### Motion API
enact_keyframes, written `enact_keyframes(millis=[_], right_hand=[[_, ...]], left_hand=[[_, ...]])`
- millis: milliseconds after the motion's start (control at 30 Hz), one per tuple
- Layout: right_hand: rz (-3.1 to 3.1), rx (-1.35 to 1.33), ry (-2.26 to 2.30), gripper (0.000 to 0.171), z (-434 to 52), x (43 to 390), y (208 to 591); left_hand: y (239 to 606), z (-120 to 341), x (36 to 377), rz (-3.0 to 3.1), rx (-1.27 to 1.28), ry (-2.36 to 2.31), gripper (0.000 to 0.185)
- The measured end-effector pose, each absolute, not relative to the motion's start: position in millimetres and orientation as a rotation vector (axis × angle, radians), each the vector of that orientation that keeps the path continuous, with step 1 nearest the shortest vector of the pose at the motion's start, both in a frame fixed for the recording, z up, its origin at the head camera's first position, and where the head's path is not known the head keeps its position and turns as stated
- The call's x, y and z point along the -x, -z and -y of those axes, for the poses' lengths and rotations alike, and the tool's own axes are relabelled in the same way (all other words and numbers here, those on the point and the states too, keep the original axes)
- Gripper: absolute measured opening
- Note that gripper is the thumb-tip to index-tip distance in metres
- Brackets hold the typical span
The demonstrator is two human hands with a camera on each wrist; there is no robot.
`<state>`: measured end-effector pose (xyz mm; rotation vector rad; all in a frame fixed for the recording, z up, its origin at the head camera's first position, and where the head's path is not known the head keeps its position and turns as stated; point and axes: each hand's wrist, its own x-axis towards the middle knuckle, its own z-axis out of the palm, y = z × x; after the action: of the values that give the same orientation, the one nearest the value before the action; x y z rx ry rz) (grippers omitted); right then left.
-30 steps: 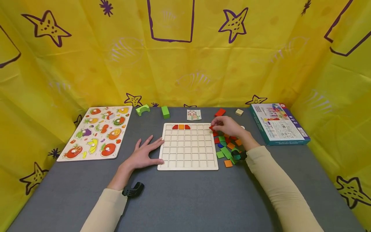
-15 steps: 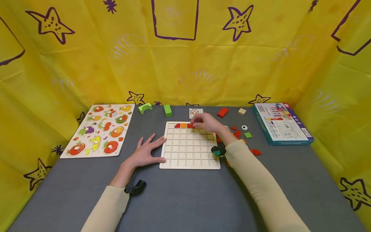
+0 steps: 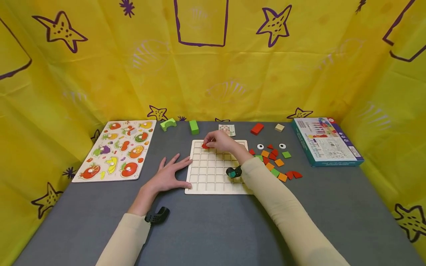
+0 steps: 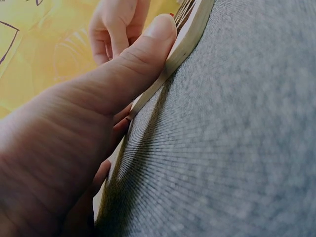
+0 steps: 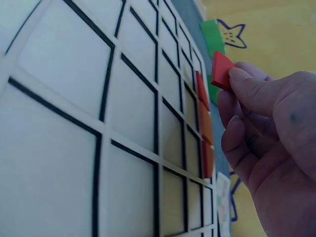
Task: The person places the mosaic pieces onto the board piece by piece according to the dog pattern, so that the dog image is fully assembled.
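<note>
A wooden grid board (image 3: 213, 177) lies on the grey table. My right hand (image 3: 209, 143) hovers over the board's top row near its left end and pinches a small red tile (image 5: 221, 71) between thumb and fingers (image 5: 256, 94). In the right wrist view, red and orange tiles (image 5: 205, 129) sit in that top row just below the held tile. My left hand (image 3: 176, 173) lies flat on the table, with its thumb (image 4: 123, 74) against the board's left edge (image 4: 190, 34).
Several loose coloured tiles (image 3: 274, 162) lie right of the board. A boxed game (image 3: 326, 142) sits at far right and a fruit puzzle (image 3: 116, 149) at left. Behind the board are green blocks (image 3: 193, 127), a pattern card (image 3: 227, 130), a red block (image 3: 256, 129) and a beige block (image 3: 279, 127).
My right hand has carried the red tile left from the loose pile, along the board's top row toward its left end. The left hand has stayed put.
</note>
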<state>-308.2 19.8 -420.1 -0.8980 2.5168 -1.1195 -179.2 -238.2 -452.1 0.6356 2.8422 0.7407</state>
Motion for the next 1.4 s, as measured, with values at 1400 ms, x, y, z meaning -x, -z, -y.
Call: enact_keyframes(millis=[1400], right_hand=[[-2.617, 1.143, 0.744, 0.010, 23.7, 302.4, 425.2]], left_hand=[[455.2, 240.8, 178.7, -2.849, -0.650, -0.758, 0.096]])
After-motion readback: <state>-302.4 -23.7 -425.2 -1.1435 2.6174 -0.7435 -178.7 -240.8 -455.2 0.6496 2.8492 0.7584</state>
